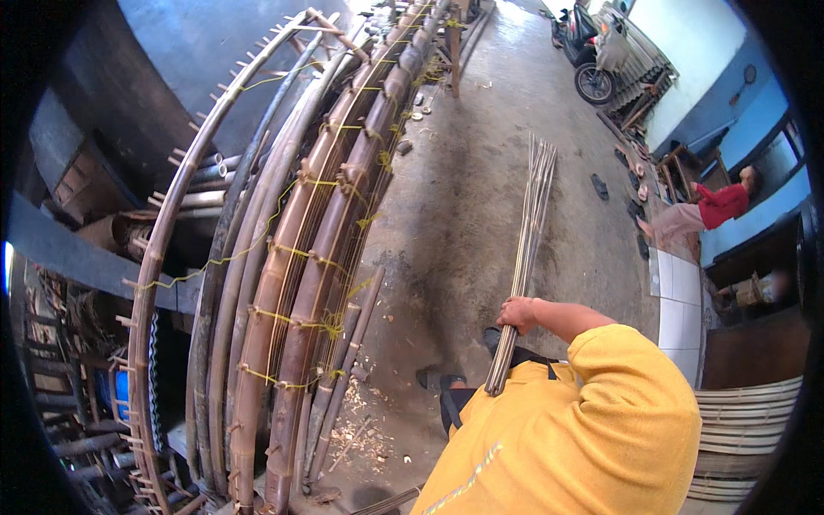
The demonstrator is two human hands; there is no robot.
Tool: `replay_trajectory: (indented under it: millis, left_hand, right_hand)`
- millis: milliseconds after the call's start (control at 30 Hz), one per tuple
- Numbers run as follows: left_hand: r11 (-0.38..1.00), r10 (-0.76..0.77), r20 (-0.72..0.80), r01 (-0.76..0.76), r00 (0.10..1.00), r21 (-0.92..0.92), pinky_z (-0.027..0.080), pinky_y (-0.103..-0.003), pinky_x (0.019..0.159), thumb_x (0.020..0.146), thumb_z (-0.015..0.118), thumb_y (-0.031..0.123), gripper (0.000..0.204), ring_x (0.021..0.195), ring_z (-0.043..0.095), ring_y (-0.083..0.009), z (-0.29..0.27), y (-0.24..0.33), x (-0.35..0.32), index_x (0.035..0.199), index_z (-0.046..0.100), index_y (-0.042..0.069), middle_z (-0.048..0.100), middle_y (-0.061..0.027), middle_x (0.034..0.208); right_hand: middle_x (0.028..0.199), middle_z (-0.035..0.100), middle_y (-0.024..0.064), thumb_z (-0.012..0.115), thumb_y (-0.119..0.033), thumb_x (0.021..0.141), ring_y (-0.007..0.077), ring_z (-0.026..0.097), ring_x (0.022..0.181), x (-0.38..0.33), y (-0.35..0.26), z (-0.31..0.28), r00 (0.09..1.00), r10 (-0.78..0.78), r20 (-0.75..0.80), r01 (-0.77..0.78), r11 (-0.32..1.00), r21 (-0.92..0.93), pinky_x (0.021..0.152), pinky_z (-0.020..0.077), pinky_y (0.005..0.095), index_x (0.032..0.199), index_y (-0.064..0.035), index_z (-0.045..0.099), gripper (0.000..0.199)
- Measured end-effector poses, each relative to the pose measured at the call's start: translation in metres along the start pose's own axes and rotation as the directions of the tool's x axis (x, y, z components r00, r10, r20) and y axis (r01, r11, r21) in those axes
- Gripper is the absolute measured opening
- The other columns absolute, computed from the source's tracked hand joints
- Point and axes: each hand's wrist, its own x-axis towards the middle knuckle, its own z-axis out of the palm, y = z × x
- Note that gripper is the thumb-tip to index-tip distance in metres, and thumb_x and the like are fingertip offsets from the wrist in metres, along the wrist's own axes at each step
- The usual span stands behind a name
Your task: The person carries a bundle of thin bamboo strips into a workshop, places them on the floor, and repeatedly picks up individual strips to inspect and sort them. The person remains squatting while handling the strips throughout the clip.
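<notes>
My right hand (pixel 518 315) is closed around a bundle of long thin sticks (pixel 534 206), gripping it near its lower end. The sticks are pale brown and look like split bamboo. Their far ends fan out loosely above the floor, while the butt ends sit close together against my yellow shirt (pixel 592 421). My left hand is out of view. On the left stands a long rack of thick brown bamboo poles (pixel 318 287), set with short pegs and tied with yellow string (pixel 330 324). The bundle is apart from this rack.
Wood shavings (pixel 369 421) litter the floor beside the rack. A person in a red top (pixel 721 204) is at the right, near several sandals (pixel 600 186). A motorbike (pixel 594 81) is parked at the far end. Stacked slatted strips (pixel 747 421) fill the lower right.
</notes>
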Motion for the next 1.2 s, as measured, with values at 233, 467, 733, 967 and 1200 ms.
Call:
replay_trajectory:
  millis: [233, 467, 733, 967, 1200]
  left_hand:
    - [0.870, -0.336, 0.480, 0.463, 0.811, -0.173, 0.053, -0.050, 0.081, 0.095, 0.060, 0.046, 0.054, 0.099, 0.065, -0.0321, 0.034, 0.113, -0.127, 0.126, 0.054, 0.002, 0.065, -0.0213, 0.113]
    - [0.758, 0.213, 0.523, 0.478, -0.825, 0.445, 0.058, -0.040, 0.078, 0.100, 0.054, 0.049, 0.058, 0.097, 0.068, -0.0283, -0.028, 0.383, -0.305, 0.142, 0.041, 0.010, 0.064, -0.0172, 0.114]
    - [0.964, 0.086, 0.383, 0.173, -0.920, 0.201, 0.051, -0.029, 0.054, 0.094, 0.069, 0.013, 0.017, 0.057, 0.060, -0.0132, -0.130, 0.445, -0.375, 0.102, 0.056, 0.006, 0.062, -0.0040, 0.070]
    - [0.979, -0.077, 0.376, 0.002, -0.923, 0.206, 0.055, -0.034, 0.052, 0.096, 0.068, 0.022, 0.018, 0.057, 0.064, -0.0170, -0.124, 0.452, -0.466, 0.095, 0.057, 0.008, 0.065, -0.0064, 0.073]
    - [0.974, -0.035, 0.296, 0.034, -0.955, 0.226, 0.059, -0.035, 0.059, 0.098, 0.063, 0.018, 0.013, 0.068, 0.068, -0.0231, -0.142, 0.412, -0.506, 0.100, 0.057, 0.007, 0.068, -0.0111, 0.083]
  right_hand:
    - [0.100, 0.071, 0.0071, 0.075, -0.028, 0.068, 0.0304, 0.066, 0.106, 0.001, 0.008, 0.005, 0.995, -0.067, 0.073, 0.062, 0.996, 0.062, 0.092, 0.0498, 0.0491, 0.105, -0.0155, 0.067, 0.040]
    - [0.102, 0.073, 0.0077, 0.080, -0.032, 0.064, 0.0316, 0.069, 0.101, 0.005, 0.023, 0.020, 0.981, -0.186, 0.053, 0.176, 0.973, 0.146, 0.084, 0.0542, 0.0487, 0.108, -0.0161, 0.070, 0.048]
    - [0.089, 0.072, 0.0025, 0.077, -0.028, 0.063, 0.0241, 0.069, 0.096, -0.085, 0.014, 0.071, 0.982, -0.135, -0.132, 0.158, 0.971, 0.181, 0.085, 0.0481, 0.0455, 0.095, -0.0219, 0.072, 0.033]
    - [0.144, 0.045, 0.0192, 0.079, -0.024, 0.071, 0.0408, 0.040, 0.136, -0.113, -0.011, 0.191, 0.669, 0.613, -0.421, -0.450, 0.784, 0.428, 0.110, 0.0347, 0.0575, 0.145, -0.0210, 0.046, 0.081]
    - [0.137, 0.051, 0.0276, 0.067, -0.052, 0.089, 0.0432, 0.049, 0.129, -0.194, -0.159, 0.222, 0.322, 0.842, 0.433, 0.086, -0.482, 0.872, 0.105, 0.0417, 0.0496, 0.148, -0.0166, 0.040, 0.073]
